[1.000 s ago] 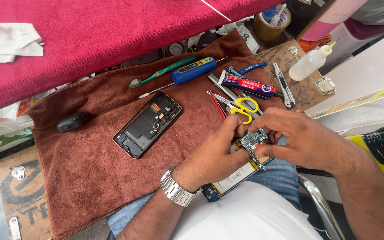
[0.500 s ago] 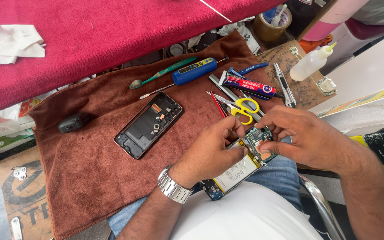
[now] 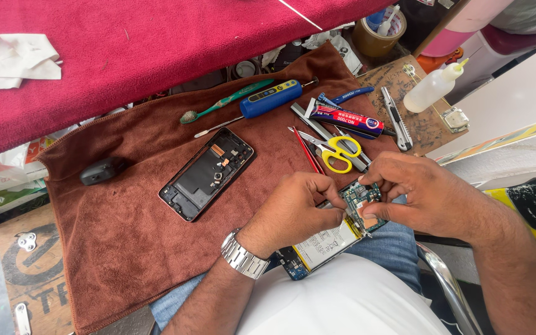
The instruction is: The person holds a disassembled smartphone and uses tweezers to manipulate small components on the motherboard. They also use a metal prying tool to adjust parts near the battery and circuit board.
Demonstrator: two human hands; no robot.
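In the head view, a phone's inner assembly (image 3: 336, 232), with a green circuit board at its upper end and a pale battery below, is held over the lap at lower centre of the frame. Its lower end is partly covered by the left wrist and the silver wristwatch (image 3: 244, 255), and the board's middle is masked by fingertips. The left hand (image 3: 293, 211) is closed in a pinch at the board's left edge; a thin metal tool seems to be gripped there, but it is too small to be made out with certainty. The right hand (image 3: 420, 192) is clamped on the board's upper right corner, thumb and fingers curled over it. The two hands are close together, nearly touching over the board.

On the brown towel (image 3: 125, 236) covering the worktop, an opened phone shell (image 3: 207, 174) is laid at centre left, well apart from the hands. A dark small object (image 3: 102, 170) further left cannot be identified. Yellow-handled scissors (image 3: 336, 152) are seen just above the hands, with a glue tube (image 3: 345, 119), a blue-handled tool (image 3: 271, 99) and a green toothbrush (image 3: 224, 102) above them. A squeeze bottle (image 3: 432, 90) at upper right and a tape roll (image 3: 376, 34) are partly cut off or crowded. A white cloth (image 3: 17, 59) is seen on the red cover at upper left.

Compared with the earlier frames, the assembly is held in much the same place; the left fingers are drawn slightly closer onto the board.
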